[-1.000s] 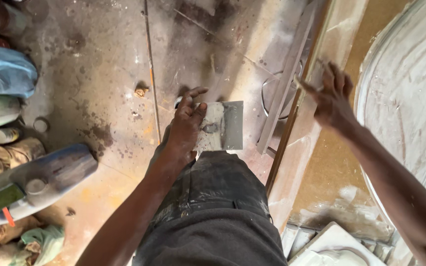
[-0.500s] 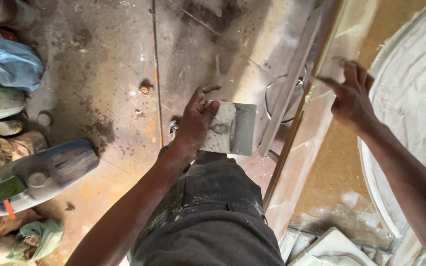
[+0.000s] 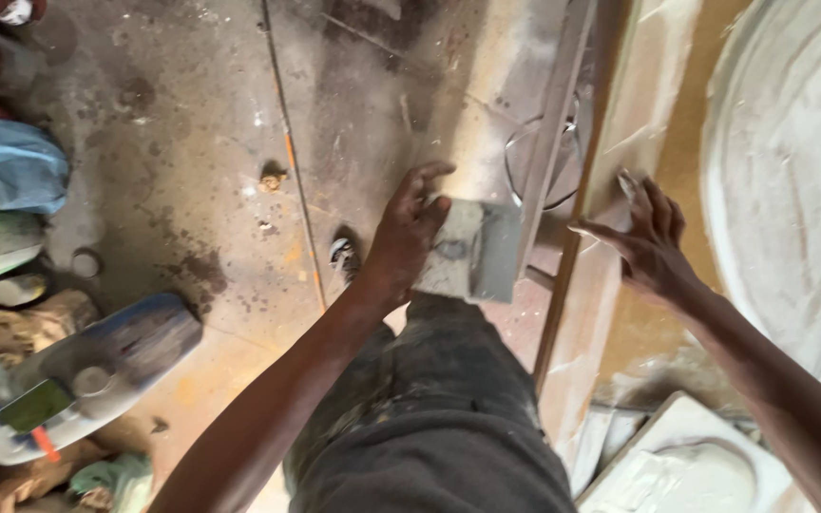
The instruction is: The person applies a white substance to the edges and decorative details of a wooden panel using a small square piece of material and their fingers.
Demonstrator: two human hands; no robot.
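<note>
My left hand (image 3: 409, 228) holds a small grey rectangular pad or block (image 3: 475, 251) by its left edge, just above my raised knee in dark dusty trousers (image 3: 429, 399). My right hand (image 3: 646, 237) rests with spread fingers on a long pale dusty board (image 3: 610, 180) that stands on edge to my right. A brown panel (image 3: 677, 114) lies behind the board.
A large white rounded plaster piece (image 3: 791, 171) fills the right side. A white moulded piece (image 3: 686, 465) lies at lower right. On the stained concrete floor (image 3: 192, 142) at left lie a blue-grey jerrycan (image 3: 87, 370), a blue bag (image 3: 11, 161) and rags.
The view has shifted. My left hand has drawn the grey pad slightly right, nearer the board. My right hand has slid down along the board's face.
</note>
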